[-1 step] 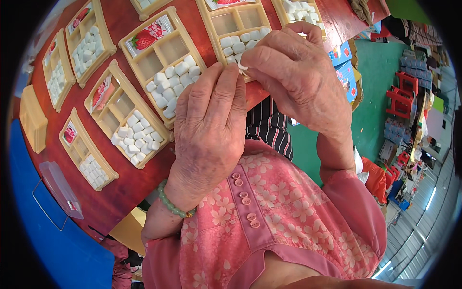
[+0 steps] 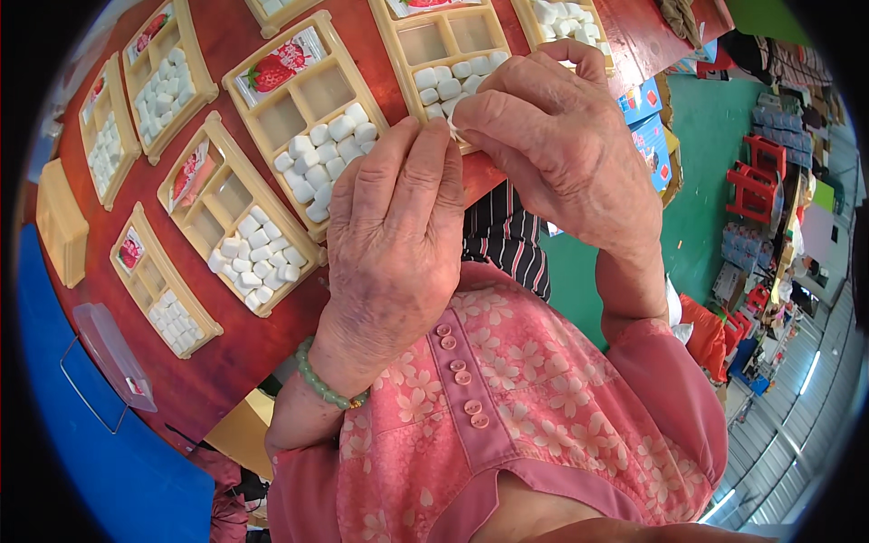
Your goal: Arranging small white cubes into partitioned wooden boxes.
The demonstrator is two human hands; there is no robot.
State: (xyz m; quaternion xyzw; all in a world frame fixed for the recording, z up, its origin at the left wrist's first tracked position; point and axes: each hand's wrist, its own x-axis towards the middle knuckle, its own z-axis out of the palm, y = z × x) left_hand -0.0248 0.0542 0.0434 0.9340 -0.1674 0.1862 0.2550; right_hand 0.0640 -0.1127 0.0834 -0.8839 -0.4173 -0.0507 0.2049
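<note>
My right hand (image 2: 561,149) is closed in a pinch over the near end of a beige compartment tray (image 2: 502,20). A white marshmallow (image 2: 452,128) shows in part at its fingertips. My left hand (image 2: 396,240) lies with its fingers stretched forward, their tips at that tray's near left corner; its thumb is hidden. Several marshmallows (image 2: 449,88) fill the tray's near compartment, and the two middle compartments hold nothing. A strawberry-printed sachet (image 2: 430,4) lies in its far compartment. Just left stands another tray (image 2: 237,104) with marshmallows (image 2: 328,149) and a sachet (image 2: 282,61).
More filled trays (image 2: 169,195) stand to the left on the red table (image 2: 272,366). A stack of beige trays (image 2: 62,222) and a clear plastic lid (image 2: 113,348) lie by the left edge. Blue boxes (image 2: 647,136) and red stools (image 2: 751,192) are at the right.
The marshmallow at my right fingertips sits slightly lower and shows less. Otherwise both hands and the trays are almost unmoved.
</note>
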